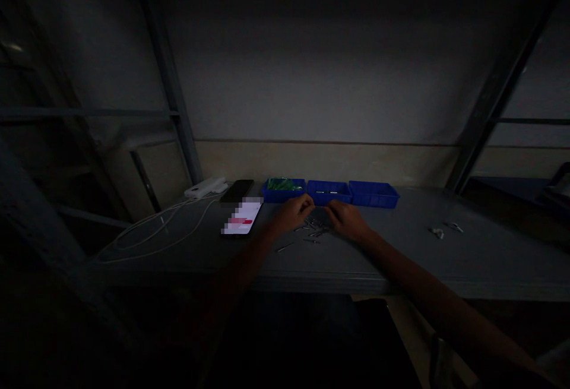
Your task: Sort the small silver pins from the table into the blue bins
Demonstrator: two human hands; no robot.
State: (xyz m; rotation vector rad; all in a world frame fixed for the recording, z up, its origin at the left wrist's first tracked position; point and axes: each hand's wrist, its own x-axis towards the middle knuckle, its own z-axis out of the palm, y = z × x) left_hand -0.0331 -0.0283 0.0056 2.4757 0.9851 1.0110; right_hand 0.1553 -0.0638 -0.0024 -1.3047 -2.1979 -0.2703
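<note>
My left hand (pixel 294 213) and my right hand (pixel 348 220) face each other just in front of the blue bins. Fingers and thumb are pinched together on both. Whatever lies between the fingertips is too small and dark to name. Under and between the hands, a loose pile of thin metal pins (pixel 315 227) is spread on the grey table (pixel 338 264). One longer metal pin (pixel 285 247) lies apart, nearer the front edge. Behind the hands, the middle blue bin (pixel 329 195) has a few thin metal pieces in it.
Green material fills the left blue bin (pixel 270 197); the right blue bin (pixel 374 195) stands beside the middle one. A lit phone (pixel 244 223), a dark phone (pixel 237 190), a white power strip (pixel 205 187) and cables are at left. Small white items (pixel 437 233) lie at right.
</note>
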